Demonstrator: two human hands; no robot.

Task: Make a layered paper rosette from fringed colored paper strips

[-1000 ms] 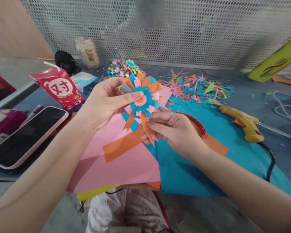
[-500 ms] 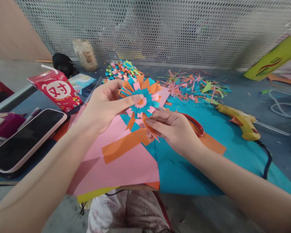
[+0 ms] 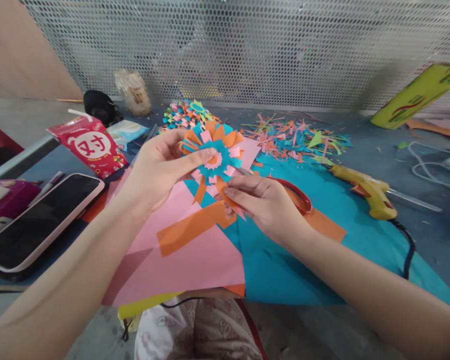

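Note:
My left hand (image 3: 161,167) holds up a layered paper flower (image 3: 214,150) of orange, blue and pink petals, with the thumb pressed on its centre. My right hand (image 3: 266,202) pinches an orange petal (image 3: 228,197) at the flower's lower edge. Under both hands lie a pink sheet (image 3: 183,255), a blue sheet (image 3: 303,250) and an orange paper strip (image 3: 189,227). Red-handled scissors (image 3: 300,195) lie partly hidden behind my right hand.
A yellow glue gun (image 3: 367,190) lies on the blue sheet at the right. Paper scraps (image 3: 296,137) and a second paper flower (image 3: 187,112) lie farther back. A phone (image 3: 41,220) and a red packet (image 3: 90,147) are at the left. A perforated metal screen (image 3: 247,50) closes the back.
Both hands and the flower have shifted slightly left and down in view as the camera moved. My right hand stays on the orange petal.

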